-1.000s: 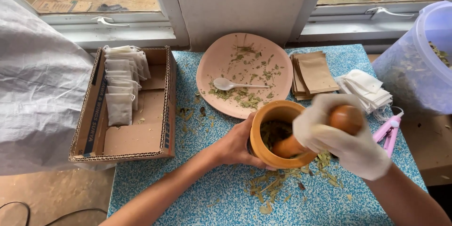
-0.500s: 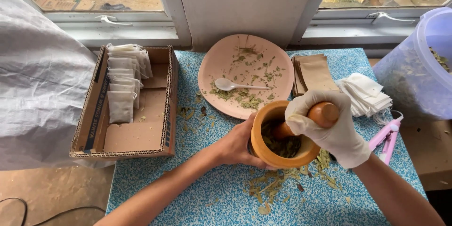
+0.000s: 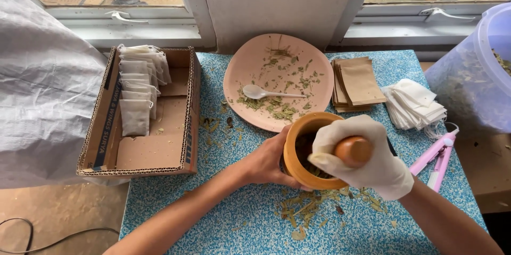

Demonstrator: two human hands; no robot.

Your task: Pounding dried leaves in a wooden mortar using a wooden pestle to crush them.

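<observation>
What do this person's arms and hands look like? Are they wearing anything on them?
The right hand wears a thin, whitish, slightly wrinkled disposable glove ending at the wrist. The left hand is bare. Both forearms are uncovered, with no sleeves, watch or jewellery in view.

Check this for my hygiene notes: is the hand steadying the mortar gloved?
No, the left hand on the wooden mortar is bare; only the right hand wears a glove.

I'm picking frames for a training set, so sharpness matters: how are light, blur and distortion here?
Head view: soft, even daylight from the windows, faint shadows only; the white-gloved right hand around the wooden pestle looks slightly soft, while the round orange-brown wooden mortar, bare left hand and speckled blue table are sharp; window frames bow at the edges.
</observation>
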